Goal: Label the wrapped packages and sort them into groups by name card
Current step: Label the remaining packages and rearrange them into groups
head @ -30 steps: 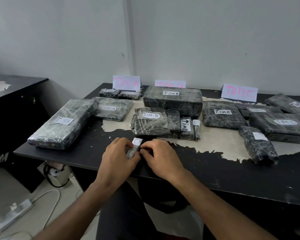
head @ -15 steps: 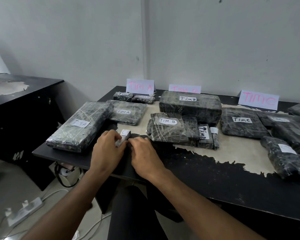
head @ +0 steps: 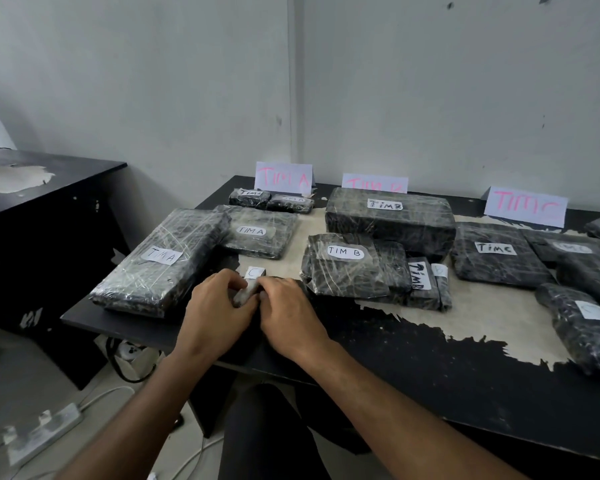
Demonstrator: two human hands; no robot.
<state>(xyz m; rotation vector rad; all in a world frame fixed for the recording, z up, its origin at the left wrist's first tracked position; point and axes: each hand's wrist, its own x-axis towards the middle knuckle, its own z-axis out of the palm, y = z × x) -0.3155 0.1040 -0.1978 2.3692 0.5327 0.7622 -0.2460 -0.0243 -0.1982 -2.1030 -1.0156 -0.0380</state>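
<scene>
A small wrapped package [head: 246, 293] is pinched between the left hand [head: 211, 315] and right hand [head: 288, 313] at the table's [head: 465, 375] near edge, apparently so its label [head: 255, 272] can be pressed on. Beyond, labelled packages are grouped before three name cards [head: 526, 206].

A black table [head: 465, 382] fills the right and centre of the frame, its dark top peeled away in a large pale patch. Behind it rises a plain grey-white wall [head: 430, 91] with a few small dark marks near the upper right. At the left edge stands a second black desk [head: 49, 188], its surface also worn pale. On the tiled floor [head: 11, 379] at lower left lies a white power strip [head: 39, 434] with trailing white cables [head: 101, 396].
</scene>
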